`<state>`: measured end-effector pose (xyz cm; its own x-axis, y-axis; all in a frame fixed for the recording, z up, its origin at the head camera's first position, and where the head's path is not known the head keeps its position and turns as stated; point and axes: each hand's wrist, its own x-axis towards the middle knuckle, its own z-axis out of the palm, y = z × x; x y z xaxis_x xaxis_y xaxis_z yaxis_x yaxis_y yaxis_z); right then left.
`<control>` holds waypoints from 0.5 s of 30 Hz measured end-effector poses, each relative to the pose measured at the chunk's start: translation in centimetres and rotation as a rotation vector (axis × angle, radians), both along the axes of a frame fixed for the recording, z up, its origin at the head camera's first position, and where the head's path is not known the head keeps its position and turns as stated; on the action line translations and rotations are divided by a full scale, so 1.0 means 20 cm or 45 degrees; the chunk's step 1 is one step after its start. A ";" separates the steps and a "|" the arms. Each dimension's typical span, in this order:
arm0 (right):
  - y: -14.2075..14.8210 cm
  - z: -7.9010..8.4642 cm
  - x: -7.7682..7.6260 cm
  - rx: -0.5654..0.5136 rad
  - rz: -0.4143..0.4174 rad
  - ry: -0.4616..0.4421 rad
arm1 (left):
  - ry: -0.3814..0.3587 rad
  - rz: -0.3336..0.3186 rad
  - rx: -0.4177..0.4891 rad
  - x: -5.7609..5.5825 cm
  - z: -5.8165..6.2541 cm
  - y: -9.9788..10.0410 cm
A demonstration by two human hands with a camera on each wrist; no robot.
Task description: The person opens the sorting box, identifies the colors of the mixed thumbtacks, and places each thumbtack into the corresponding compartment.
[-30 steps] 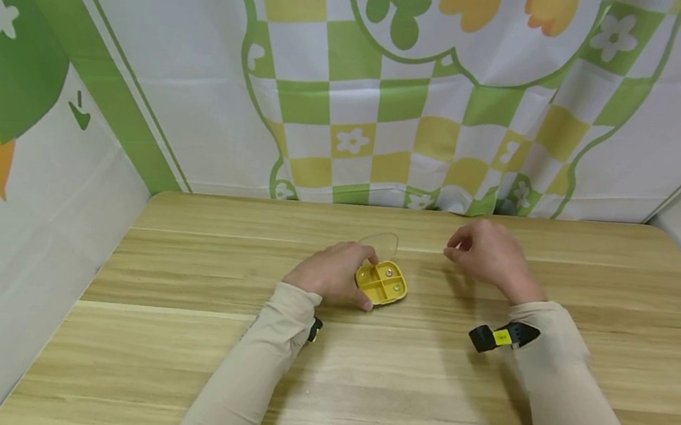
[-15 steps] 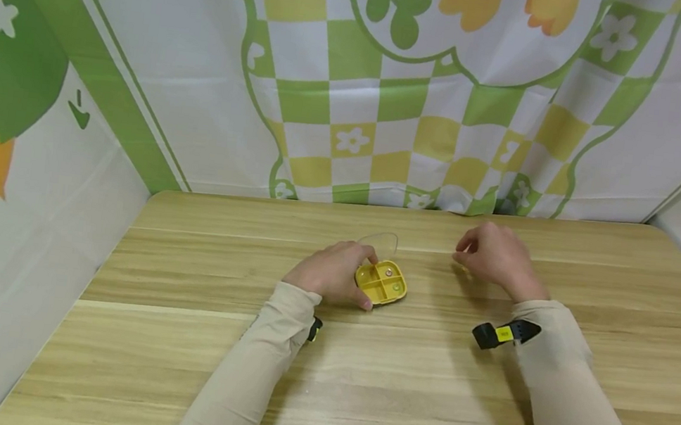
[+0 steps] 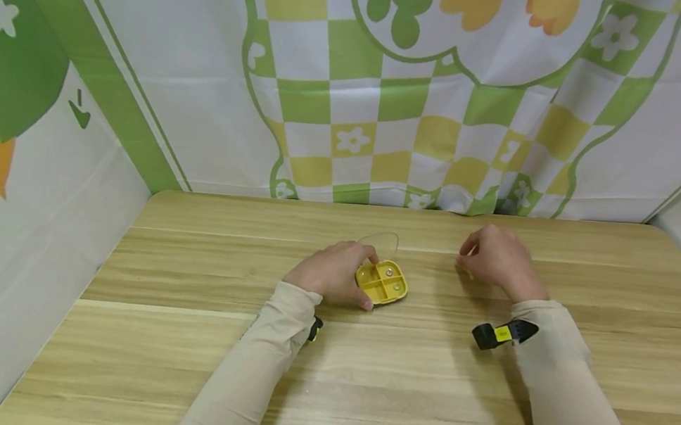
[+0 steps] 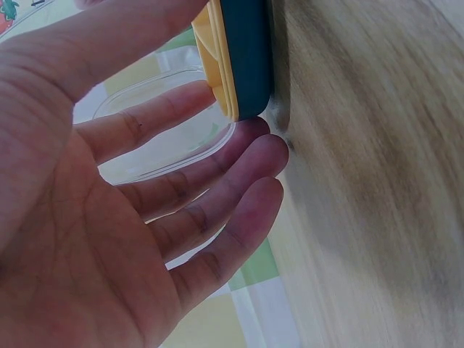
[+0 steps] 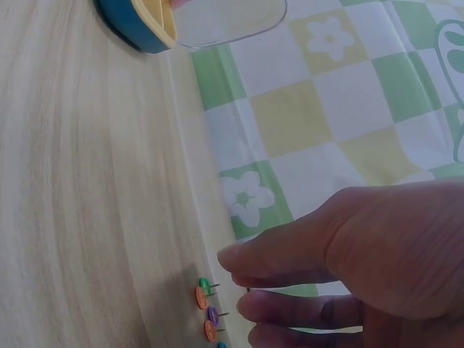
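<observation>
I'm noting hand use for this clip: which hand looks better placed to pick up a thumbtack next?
Probably the right hand: its fingers are close to the thumbtacks, though whether they already pinch one is unclear. The left hand grips the box, farther off.

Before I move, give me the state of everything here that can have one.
Box: open, a small item in each right compartment.
Clear lid: opened away, at the box's far side.
Tacks: loose on the table, heads down, pins up.
Left hand: gripping the box.
Right hand: close to the tacks; grip unclear.
Printed cloth: hanging.
Wrist straps: worn.
</observation>
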<state>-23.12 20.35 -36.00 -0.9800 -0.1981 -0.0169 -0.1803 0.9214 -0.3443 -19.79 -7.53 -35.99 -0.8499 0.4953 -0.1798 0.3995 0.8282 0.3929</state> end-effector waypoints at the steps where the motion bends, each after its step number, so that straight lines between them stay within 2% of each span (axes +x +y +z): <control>1: 0.00 0.00 0.00 0.002 -0.007 -0.007 | -0.001 0.001 0.000 0.00 0.00 0.00; 15: -0.01 -0.02 0.00 0.028 -0.032 -0.013 | -0.004 0.002 -0.010 0.00 0.00 0.00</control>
